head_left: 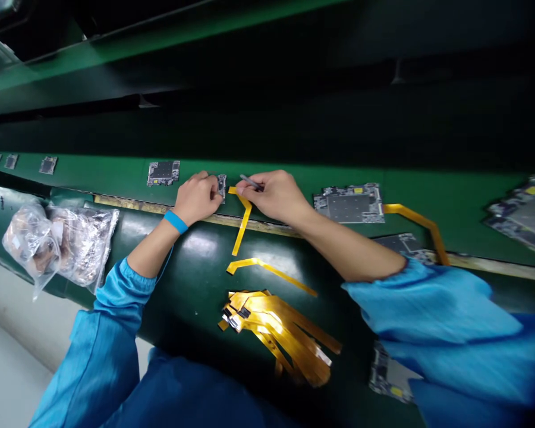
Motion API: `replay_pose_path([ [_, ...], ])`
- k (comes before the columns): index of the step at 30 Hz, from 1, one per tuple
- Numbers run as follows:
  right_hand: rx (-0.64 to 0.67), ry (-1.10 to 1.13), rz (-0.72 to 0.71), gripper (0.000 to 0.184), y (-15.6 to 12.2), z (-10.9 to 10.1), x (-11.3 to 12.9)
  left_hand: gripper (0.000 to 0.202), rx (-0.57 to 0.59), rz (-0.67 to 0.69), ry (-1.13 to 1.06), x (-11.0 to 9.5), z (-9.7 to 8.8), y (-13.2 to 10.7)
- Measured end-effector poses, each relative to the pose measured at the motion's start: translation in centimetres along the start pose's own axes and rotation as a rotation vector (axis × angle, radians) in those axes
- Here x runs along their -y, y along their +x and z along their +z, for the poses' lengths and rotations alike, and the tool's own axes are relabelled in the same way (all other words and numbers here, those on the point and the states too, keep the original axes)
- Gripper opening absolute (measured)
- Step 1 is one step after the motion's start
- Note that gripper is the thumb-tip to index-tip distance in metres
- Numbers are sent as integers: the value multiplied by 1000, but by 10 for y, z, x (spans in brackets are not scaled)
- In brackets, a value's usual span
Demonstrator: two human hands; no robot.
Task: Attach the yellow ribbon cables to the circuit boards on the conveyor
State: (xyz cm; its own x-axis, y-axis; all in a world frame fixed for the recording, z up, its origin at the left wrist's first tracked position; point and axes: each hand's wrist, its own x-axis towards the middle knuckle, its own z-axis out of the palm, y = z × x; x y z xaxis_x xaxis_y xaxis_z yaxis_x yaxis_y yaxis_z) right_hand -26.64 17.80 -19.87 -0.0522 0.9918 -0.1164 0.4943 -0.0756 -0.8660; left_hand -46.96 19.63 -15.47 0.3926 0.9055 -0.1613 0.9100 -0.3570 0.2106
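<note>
My left hand (pixel 198 197) is closed over a circuit board (pixel 222 185), most of it hidden under the fingers, at the front edge of the green belt. Pinched in my right hand (pixel 274 193) is a slim grey tool (pixel 251 181); its exact kind is unclear. A yellow flex cable (pixel 243 229) runs from beside that board, under my right fingertips, over the belt edge. Whether those fingertips also grip the cable I cannot tell. Nearer me lie a single flex cable (pixel 271 273) and a heap of flex cables (pixel 283 333).
Along the belt (pixel 116 172) lie more boards: one to the left (pixel 163 172), one behind my right wrist (pixel 350 204) with a cable (pixel 417 219) attached, another at far right (pixel 526 211). Plastic bags (pixel 82 244) sit at left. Another board (pixel 390 374) lies by my right sleeve.
</note>
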Motion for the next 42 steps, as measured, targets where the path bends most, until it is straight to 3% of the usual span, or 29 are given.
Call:
replay_pose_path([
  [11, 30, -208, 31, 25, -3, -8, 2, 21, -93, 239, -44, 15, 12, -20],
  [18, 84, -293, 29, 27, -4, -13, 1, 47, -21, 429, 1, 24, 23, -44],
  [27, 114, -280, 37, 20, 4, -16, -7, 75, 16, 438, 138, 20, 35, -45],
  [33, 75, -291, 49, 18, 2, -15, -9, 74, 10, 447, 221, 10, 34, -41],
  [39, 117, -330, 34, 20, -1, -19, -9, 74, 39, 447, 272, 0, 28, -39],
  [42, 85, -408, 11, 30, -4, -25, -8, 73, 46, 443, 295, -5, 27, -38],
])
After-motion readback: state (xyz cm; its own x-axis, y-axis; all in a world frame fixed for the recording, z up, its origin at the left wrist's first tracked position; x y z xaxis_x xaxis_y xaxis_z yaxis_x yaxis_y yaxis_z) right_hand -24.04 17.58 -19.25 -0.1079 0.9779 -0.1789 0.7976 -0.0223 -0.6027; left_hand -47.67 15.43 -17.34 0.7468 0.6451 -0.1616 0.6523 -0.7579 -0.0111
